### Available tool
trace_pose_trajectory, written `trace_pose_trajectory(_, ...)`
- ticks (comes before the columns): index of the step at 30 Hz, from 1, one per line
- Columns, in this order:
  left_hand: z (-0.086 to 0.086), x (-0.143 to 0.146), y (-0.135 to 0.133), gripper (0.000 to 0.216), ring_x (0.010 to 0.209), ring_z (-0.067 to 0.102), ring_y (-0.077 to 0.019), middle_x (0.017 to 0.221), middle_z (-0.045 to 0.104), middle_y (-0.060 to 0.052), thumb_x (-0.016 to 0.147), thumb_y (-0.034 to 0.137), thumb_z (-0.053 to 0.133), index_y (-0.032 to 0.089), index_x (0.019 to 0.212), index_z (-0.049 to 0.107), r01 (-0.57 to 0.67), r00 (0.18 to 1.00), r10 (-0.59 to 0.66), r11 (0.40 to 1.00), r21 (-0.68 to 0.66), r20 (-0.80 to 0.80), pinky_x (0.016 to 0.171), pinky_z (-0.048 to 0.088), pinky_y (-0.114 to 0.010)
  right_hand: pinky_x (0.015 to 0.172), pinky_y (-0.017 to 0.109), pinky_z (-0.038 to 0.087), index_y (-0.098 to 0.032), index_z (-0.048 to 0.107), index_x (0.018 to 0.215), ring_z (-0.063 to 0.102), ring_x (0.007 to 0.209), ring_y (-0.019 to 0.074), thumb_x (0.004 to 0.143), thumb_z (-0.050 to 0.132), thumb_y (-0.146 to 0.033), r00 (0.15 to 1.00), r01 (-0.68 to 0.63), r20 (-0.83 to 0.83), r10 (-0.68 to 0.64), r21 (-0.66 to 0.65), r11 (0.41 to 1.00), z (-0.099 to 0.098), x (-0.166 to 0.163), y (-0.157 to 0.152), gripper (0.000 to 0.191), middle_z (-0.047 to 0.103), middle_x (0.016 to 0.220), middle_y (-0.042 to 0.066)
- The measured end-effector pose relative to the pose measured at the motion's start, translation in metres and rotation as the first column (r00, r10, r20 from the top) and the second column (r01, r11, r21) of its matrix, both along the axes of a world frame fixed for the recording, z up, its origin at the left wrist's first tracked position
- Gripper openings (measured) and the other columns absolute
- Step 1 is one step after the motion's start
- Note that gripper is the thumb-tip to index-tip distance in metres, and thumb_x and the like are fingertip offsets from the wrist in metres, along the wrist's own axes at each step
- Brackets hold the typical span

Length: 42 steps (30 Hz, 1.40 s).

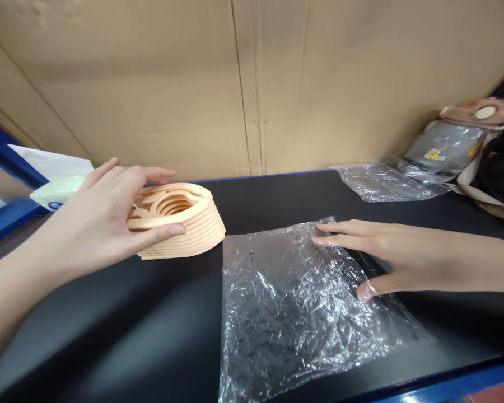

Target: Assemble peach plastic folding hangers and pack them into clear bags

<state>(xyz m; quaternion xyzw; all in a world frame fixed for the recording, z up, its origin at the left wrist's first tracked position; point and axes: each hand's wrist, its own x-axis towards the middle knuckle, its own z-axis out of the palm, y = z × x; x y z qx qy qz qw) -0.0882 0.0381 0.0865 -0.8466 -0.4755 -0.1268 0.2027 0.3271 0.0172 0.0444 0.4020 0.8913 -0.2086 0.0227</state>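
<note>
A stack of several peach plastic rings [189, 224] sits on the black table [109, 324] at centre left. My left hand [109, 212] curls over the stack, thumb against its front side and fingers across its top. A crinkled clear plastic bag [294, 313] lies flat in the middle of the table. My right hand [373, 257] rests on the bag's far right part with fingers stretched out flat, holding nothing.
A tall cardboard wall [252, 84] closes off the back. More clear bags [382, 182] and packaged items [453, 145] lie at the back right. White paper and a label [54, 179] lie at the back left by a blue frame. The table's blue front edge [445, 386] runs near me.
</note>
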Motion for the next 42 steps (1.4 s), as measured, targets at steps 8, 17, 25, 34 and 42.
trace_pose_trajectory(8,0.0,0.012,-0.016,0.061,0.099,0.058,-0.0273,0.111,0.062,-0.008,0.084,0.064,0.059,0.018,0.124,0.053,0.11,0.981,-0.141,0.97,0.218,0.132,0.096,0.043,-0.044,0.108,0.048,0.043,-0.029,0.067,0.126,0.051,0.132,0.0337,0.088,0.061,-0.048,0.998,0.002,-0.06,0.003,0.095,0.995,0.015,-0.001,-0.002,0.042,0.056,0.144,0.005)
trace_pose_trajectory(17,-0.024,0.08,-0.053,0.081,0.107,0.061,-0.0327,0.116,0.063,-0.015,0.075,0.077,0.06,0.016,0.126,0.049,0.369,0.916,-0.389,0.914,0.167,0.104,0.092,0.046,-0.043,0.062,0.027,0.044,-0.025,0.071,0.101,0.059,0.07,0.0149,0.087,0.065,-0.045,0.779,0.133,-0.585,-0.227,-0.2,0.971,0.02,-0.046,-0.023,0.025,0.069,0.082,-0.001)
trace_pose_trajectory(25,-0.038,0.111,-0.052,0.075,0.095,0.065,-0.0281,0.115,0.064,-0.013,0.079,0.073,0.06,0.014,0.123,0.049,0.439,0.887,-0.451,0.89,0.124,0.102,0.082,0.05,-0.039,0.048,0.021,0.022,-0.018,0.055,0.073,0.029,0.057,0.0062,0.083,0.072,-0.037,0.699,-0.047,-0.596,-0.395,-0.589,0.806,0.009,-0.057,-0.029,0.028,0.035,0.063,-0.008)
trace_pose_trajectory(34,-0.051,0.099,-0.052,0.09,0.12,0.055,-0.0302,0.135,0.055,-0.017,0.078,0.074,0.06,0.013,0.14,0.035,0.434,0.888,-0.427,0.901,-0.004,0.17,0.1,0.042,-0.04,0.037,0.018,0.011,-0.017,0.062,0.08,0.019,0.043,0.0032,0.088,0.068,-0.033,0.584,-0.049,-0.596,-0.55,-0.703,0.71,0.0,-0.054,-0.013,0.019,0.032,0.051,-0.011)
trace_pose_trajectory(42,-0.048,0.102,-0.06,0.088,0.125,0.051,-0.0325,0.144,0.05,-0.019,0.077,0.06,0.068,0.007,0.141,0.039,0.374,0.919,-0.377,0.926,0.041,0.119,0.103,0.036,-0.042,0.036,0.016,0.014,-0.015,0.064,0.088,0.023,0.042,0.0016,0.09,0.066,-0.034,0.528,-0.036,-0.626,-0.574,-0.692,0.721,-0.003,-0.054,-0.013,0.02,0.035,0.05,-0.01)
